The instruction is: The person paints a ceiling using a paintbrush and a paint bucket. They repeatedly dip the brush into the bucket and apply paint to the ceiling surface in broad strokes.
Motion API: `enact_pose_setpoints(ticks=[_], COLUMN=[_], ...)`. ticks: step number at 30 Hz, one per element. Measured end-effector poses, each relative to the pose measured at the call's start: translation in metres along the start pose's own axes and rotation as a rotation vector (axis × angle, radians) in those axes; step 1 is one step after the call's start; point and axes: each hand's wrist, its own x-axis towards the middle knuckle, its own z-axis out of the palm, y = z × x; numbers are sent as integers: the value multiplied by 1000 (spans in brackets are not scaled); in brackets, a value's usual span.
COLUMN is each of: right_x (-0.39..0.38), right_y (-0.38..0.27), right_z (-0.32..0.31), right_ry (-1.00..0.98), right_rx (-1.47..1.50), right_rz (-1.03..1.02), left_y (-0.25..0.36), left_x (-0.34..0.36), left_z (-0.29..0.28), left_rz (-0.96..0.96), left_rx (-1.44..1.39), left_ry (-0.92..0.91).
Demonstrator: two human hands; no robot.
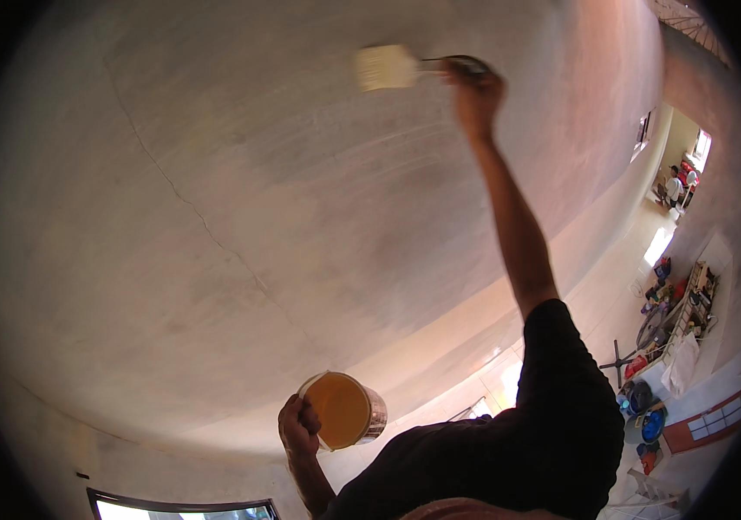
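Note:
High in the view, my right hand (pixel 477 87) is closed around the dark handle of a wide paintbrush (pixel 388 68). Its squarish cream head is blurred and lies in front of a large grey-brown plastered surface (pixel 240 173); whether it touches cannot be told. Lower down, my left hand (pixel 299 425) grips the rim of a small bucket (pixel 377 414). Orange-tan liquid (pixel 338 411) shows inside the bucket, which tilts toward the view. My right arm is stretched far up and away from the bucket.
A thin crack (pixel 178 192) runs diagonally down the plaster. At the lower left is a dark-framed window (pixel 181 504). Along the right stand a cluttered shelf (pixel 691 303), a blue tub (pixel 653 425) and a red-brown framed panel (pixel 710 419). A bright opening (pixel 701 147) shows farther off.

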Motion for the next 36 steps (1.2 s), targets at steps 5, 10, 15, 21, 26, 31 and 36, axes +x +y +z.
enact_pose_setpoints(ticks=[5,10,15,21,26,31,36], right_x=[59,-15,-169,-271,-328,-393,-434], right_y=[8,-74,-115,-162,-151,-142,-130], right_z=[-134,-125,-75,-61,-41,-20,-12], right_ry=[196,7,-406,-873,-1195,-1500,-1728], right_rx=[-415,-311,-5,1,-135,-165,-201], right_rz=[-155,-49,398,719,654,388,256], left_y=[2,7,10,20,19,25,23], left_x=[2,3,-2,-7,4,2,10], left_z=[6,4,-2,21,22,10,8], left_rz=[28,-24,31,-16,-8,-18,-71], left_rx=[45,19,60,121,144,199,201], left_ry=[-19,-12,33,-47,-89,-133,-174])
